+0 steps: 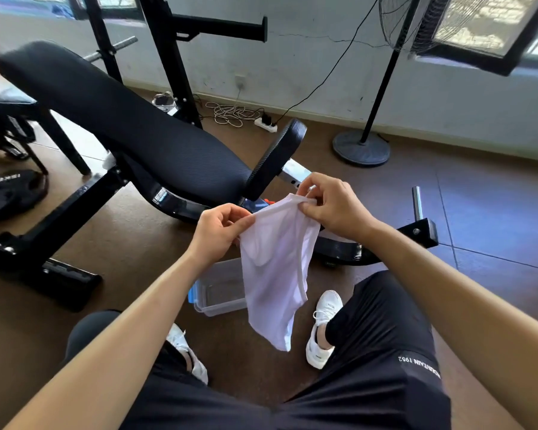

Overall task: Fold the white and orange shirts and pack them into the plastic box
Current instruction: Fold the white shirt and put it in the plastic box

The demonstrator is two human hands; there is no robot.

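Both hands pinch the white shirt's top hem in mid-air.

Left hand and right hand are each closed on the shirt, which hangs limp above the box on the floor. It looks light, thin and floppy; grip the hem corners to keep it spread.

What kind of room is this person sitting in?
Probably a home gym or workout room. A padded black weight bench fills the middle, a weight plate lies on the floor at the left, and a standing fan sits by the wall.
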